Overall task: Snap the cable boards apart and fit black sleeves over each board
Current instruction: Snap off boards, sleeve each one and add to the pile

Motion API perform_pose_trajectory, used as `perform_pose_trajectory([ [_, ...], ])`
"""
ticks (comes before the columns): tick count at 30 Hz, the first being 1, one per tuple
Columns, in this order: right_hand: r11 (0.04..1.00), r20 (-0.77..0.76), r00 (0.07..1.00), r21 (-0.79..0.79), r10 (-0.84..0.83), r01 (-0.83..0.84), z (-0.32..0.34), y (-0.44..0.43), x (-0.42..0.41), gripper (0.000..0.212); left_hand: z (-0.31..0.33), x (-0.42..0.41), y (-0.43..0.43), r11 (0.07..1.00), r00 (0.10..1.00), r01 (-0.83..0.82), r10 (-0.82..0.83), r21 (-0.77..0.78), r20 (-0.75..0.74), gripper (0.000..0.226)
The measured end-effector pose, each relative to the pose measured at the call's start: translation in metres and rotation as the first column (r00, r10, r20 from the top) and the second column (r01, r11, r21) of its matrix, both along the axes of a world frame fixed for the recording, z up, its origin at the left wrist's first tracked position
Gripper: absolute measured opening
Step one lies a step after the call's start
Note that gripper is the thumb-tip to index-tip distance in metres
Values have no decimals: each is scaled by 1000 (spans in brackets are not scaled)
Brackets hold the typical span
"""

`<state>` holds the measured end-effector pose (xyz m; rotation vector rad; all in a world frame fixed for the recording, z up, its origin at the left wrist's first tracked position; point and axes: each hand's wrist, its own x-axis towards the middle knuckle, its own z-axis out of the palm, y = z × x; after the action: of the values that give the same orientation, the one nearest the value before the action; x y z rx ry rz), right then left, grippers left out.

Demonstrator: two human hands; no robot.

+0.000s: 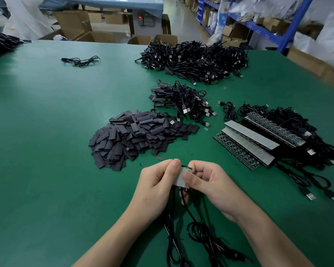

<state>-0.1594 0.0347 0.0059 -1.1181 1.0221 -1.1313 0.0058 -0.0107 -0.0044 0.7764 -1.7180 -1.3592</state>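
Observation:
A short strip of joined cable boards (181, 177), grey face up, is held low over the green table (46, 132). My left hand (156, 182) pinches its left side, thumb on top. My right hand (204, 180) pinches its right side, thumb pressed on the face. Black cables (193, 228) hang from the boards' near edge and trail toward me between my forearms. A heap of flat black sleeves (135, 133) lies just beyond my hands. One loose sleeve (161, 158) lies beside my left thumb.
Long unbroken board strips with cables (255, 139) are stacked at the right. A small pile of sleeved cables (183, 101) lies behind the sleeves, a large cable pile (197, 60) farther back. A stray cable (81, 60) lies far left. Cardboard boxes and blue shelving stand beyond the table.

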Motion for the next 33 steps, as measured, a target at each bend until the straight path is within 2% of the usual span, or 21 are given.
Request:
perform_pose_trajectory([
  [4, 998, 86, 995, 35, 40, -43, 3, 1, -6, 30, 4, 6, -3, 985, 995, 22, -6, 168, -97, 55],
  [6, 999, 122, 992, 42, -16, 11, 4, 1, -11, 31, 5, 10, -6, 985, 996, -4, 19, 173, -84, 55],
  [9, 988, 110, 982, 3, -154, 154, 4, -2, -15, 26, 6, 12, -6, 999, 999, -28, 28, -21, 38, 52],
  [11, 975, 153, 963, 7, -221, 223, 5, -2, -19, 23, 3, 11, -8, 982, 979, -72, 102, -172, 175, 54],
  [15, 957, 230, 929, 41, -290, 288, 9, -1, -29, 23, -4, 16, -14, 892, 817, -158, 359, -423, 452, 52],
  [18, 950, 330, 891, 68, -311, 306, 13, -2, -35, 29, -4, 19, -18, 841, 746, -233, 477, -488, 465, 42],
  [20, 960, 503, 819, 105, -278, 261, 17, 0, -41, 36, -3, 21, -23, 818, 730, -248, 510, -519, 455, 31],
  [23, 993, 722, 683, 82, -115, 81, 24, 6, -50, 35, 3, 22, -33, 771, 687, -213, 555, -600, 470, 20],
  [26, 990, 827, 554, -19, 94, -140, 35, 10, -44, 33, 15, 16, -56, 754, 643, -143, 564, -642, 519, 27],
  [27, 983, 817, 560, -43, 136, -177, 41, 12, -40, 33, 19, 13, -66, 757, 625, -129, 563, -640, 540, 31],
  [29, 979, 723, 668, -62, 177, -192, 58, 14, -33, 31, 24, 4, -87, 763, 571, -113, 574, -636, 587, 37],
  [33, 996, 318, 945, -72, 71, -51, 102, 20, -30, 34, 25, -10, -116, 768, 461, -97, 599, -634, 655, 41],
])
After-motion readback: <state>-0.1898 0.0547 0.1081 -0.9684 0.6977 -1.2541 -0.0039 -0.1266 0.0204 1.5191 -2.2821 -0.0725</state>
